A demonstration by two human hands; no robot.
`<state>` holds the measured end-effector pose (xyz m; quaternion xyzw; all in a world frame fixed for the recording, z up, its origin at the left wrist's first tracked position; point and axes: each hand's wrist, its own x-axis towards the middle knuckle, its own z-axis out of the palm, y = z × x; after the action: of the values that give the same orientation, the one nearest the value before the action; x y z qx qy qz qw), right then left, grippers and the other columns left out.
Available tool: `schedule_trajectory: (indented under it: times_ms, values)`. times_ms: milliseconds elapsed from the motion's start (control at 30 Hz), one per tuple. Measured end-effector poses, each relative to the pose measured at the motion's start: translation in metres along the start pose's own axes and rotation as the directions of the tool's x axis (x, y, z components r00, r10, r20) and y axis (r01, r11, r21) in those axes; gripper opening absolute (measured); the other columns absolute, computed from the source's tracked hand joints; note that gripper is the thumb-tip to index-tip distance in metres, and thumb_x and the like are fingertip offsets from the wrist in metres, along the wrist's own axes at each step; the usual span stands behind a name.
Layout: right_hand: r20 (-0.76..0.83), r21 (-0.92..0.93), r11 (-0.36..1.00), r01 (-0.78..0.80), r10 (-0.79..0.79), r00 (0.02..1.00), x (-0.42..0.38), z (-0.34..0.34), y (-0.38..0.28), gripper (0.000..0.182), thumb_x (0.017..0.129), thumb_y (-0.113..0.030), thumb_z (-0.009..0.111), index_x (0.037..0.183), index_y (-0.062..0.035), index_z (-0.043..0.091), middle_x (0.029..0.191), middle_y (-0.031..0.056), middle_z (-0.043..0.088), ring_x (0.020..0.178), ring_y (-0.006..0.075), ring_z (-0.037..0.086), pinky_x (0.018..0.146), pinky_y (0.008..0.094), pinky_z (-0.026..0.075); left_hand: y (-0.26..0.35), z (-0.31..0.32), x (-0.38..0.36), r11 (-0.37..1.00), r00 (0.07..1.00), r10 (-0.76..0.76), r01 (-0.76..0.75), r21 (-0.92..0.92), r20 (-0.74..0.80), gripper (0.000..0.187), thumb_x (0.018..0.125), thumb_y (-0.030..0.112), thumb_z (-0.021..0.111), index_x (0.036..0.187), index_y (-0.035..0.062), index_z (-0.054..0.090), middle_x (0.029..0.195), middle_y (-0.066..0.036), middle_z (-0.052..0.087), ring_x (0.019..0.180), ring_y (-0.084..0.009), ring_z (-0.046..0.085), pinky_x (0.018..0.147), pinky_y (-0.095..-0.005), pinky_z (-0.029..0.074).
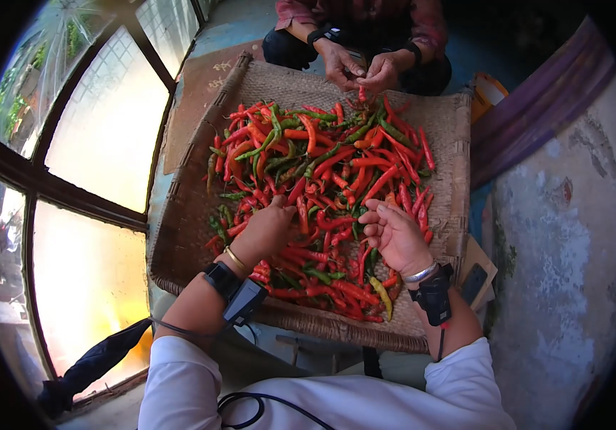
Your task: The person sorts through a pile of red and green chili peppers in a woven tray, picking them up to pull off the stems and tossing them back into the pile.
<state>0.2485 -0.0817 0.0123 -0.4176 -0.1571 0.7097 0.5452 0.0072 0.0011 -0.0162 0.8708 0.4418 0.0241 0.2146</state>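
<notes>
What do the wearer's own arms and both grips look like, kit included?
Left grip: ungloved; gold-coloured bangle, black wrist strap with a dark box, dark cable, white sleeve.
Right grip: ungloved; silver-coloured bangle, black wrist unit, thin cable showing red near the unit, white sleeve.
No readable markings on the kit.

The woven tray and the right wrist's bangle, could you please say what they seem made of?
Woven tray: probably bamboo or similar plant strips, matte, judging by the tan weave and bound rim. Bangle: likely silver-toned metal, polished, given its bright highlights.
</notes>
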Motion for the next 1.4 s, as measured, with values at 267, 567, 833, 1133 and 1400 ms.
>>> schedule_trajectory:
  times_ms: [267, 567, 833, 1133, 1400]
  values:
    - [0.059, -0.126, 0.989, -0.083, 0.091, 0.994, -0.003, 0.01, 0.015, 0.022, 0.089, -0.018, 0.046, 0.105, -0.004, 0.049, 0.082, 0.0052, 0.06, 0.064, 0.0076, 0.056, 0.05, 0.018, 0.043, 0.0, 0.025, 0.004, 0.838, 0.99, 0.139, -0.132, -0.53, -0.027, 0.025, 0.073, 0.01, 0.062, 0.097, 0.0048, 0.06, 0.08, -0.011, 0.061, 0.074, -0.0221, 0.061, 0.063, -0.0316, 0.049]
    - [0.041, -0.57, 0.821, -0.038, 0.074, 0.996, -0.006, 0.025, 0.03, 0.031, 0.084, -0.012, 0.054, 0.112, 0.0002, 0.049, 0.085, 0.0039, 0.057, 0.068, 0.0054, 0.053, 0.056, 0.0188, 0.043, 0.043, 0.004, -0.012, 0.511, 0.991, 0.017, 0.103, -0.853, 0.13, 0.027, 0.082, 0.008, 0.057, 0.108, 0.0023, 0.055, 0.084, -0.005, 0.063, 0.072, -0.008, 0.058, 0.061, -0.0242, 0.048]
    - [0.201, -0.677, 0.698, 0.234, -0.13, 0.971, -0.012, 0.029, 0.051, 0.031, 0.076, -0.004, 0.061, 0.104, -0.0012, 0.049, 0.081, 0.0047, 0.059, 0.071, 0.0084, 0.057, 0.061, 0.0223, 0.046, 0.05, -0.003, -0.026, 0.751, 0.998, 0.07, -0.049, -0.658, 0.005, 0.023, 0.077, 0.01, 0.061, 0.1, 0.0043, 0.058, 0.068, -0.009, 0.061, 0.062, -0.0118, 0.059, 0.055, -0.0281, 0.046]
    - [0.189, -0.699, 0.687, 0.198, -0.089, 0.978, -0.009, 0.028, 0.032, 0.008, 0.08, -0.006, 0.057, 0.085, -0.0014, 0.055, 0.066, 0.0014, 0.055, 0.056, 0.007, 0.053, 0.052, 0.0208, 0.044, 0.046, -0.004, -0.029, 0.918, 0.962, 0.239, -0.269, -0.292, -0.135, 0.025, 0.072, 0.018, 0.066, 0.093, 0.0053, 0.06, 0.063, -0.013, 0.06, 0.057, -0.027, 0.059, 0.05, -0.0347, 0.045]
    - [0.066, -0.08, 0.924, 0.373, -0.368, 0.927, 0.001, 0.002, -0.026, 0.009, 0.084, -0.01, 0.055, 0.092, -0.0056, 0.054, 0.078, 0.0057, 0.06, 0.065, 0.0104, 0.058, 0.057, 0.0235, 0.049, 0.023, -0.016, -0.012, 0.947, 0.99, 0.022, -0.065, -0.316, -0.138, 0.023, 0.076, 0.01, 0.062, 0.098, 0.0019, 0.058, 0.075, -0.012, 0.062, 0.067, -0.0242, 0.062, 0.056, -0.0306, 0.049]
